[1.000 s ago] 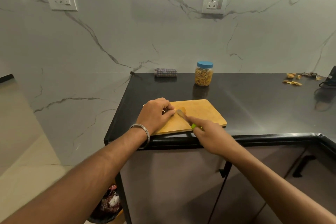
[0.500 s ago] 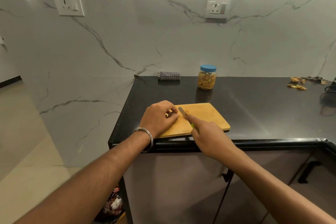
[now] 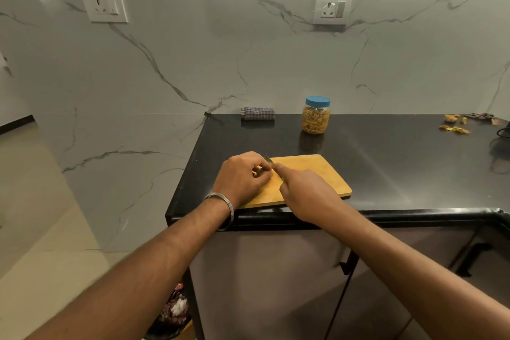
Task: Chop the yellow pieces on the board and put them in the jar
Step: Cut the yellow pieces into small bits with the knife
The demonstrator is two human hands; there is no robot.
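Observation:
A wooden cutting board (image 3: 311, 174) lies at the front edge of the black counter. My left hand (image 3: 242, 176) rests on the board's left part with fingers curled over a yellow piece (image 3: 262, 172), which is mostly hidden. My right hand (image 3: 306, 193) grips a small knife (image 3: 269, 159) with a green handle, index finger along the blade's back, the blade tip beside my left fingers. A clear jar (image 3: 316, 115) with a blue lid, holding yellow pieces, stands closed behind the board.
A folded checked cloth (image 3: 258, 114) lies against the marble wall. Yellow scraps (image 3: 455, 124) and a dark cable (image 3: 501, 132) sit at the counter's far right. Two wall sockets are above. Beside the cabinet on the floor sits a bag of waste (image 3: 176, 309).
The knife blade has moved a little left towards my left fingers, and my right hand has closed in on my left. The camera has tilted slightly.

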